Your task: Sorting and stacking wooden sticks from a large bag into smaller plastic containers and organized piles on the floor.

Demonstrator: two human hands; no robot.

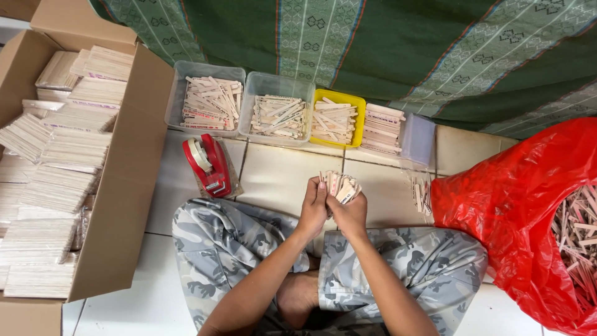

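Four small tubs stand in a row on the tiled floor [280, 171] against a green patterned cloth [385, 50]: two clear plastic tubs [177, 93] [249, 87], one yellow tub [357, 102] and one further clear tub [418, 138] at the right end; each holds flat wooden sticks lying loose or stacked; one red tape dispenser [210, 163] lies in front of the first tub; one open cardboard box [124, 186] at the left is packed with many bundled stacks of the same sticks, too many to count; one red plastic bag [504, 205] at the right is open and shows a heap of loose sticks inside; a few stray sticks [421, 196] lie on the floor just beside the bag.

One bundle of wooden sticks [341, 185] is in hand, held above the floor in front of the crossed legs, between the tubs and the knees; the sticks are pale, thin and flat, fanned unevenly at the top; the exact count cannot be told.

Left hand [313, 208] is closed around the left side of the bundle, fingers curled, knuckles up; right hand [349, 211] is closed around its lower right side; the two hands touch each other; both forearms rise from the bottom edge and converge; the person sits cross-legged in grey camouflage trousers [217, 249].
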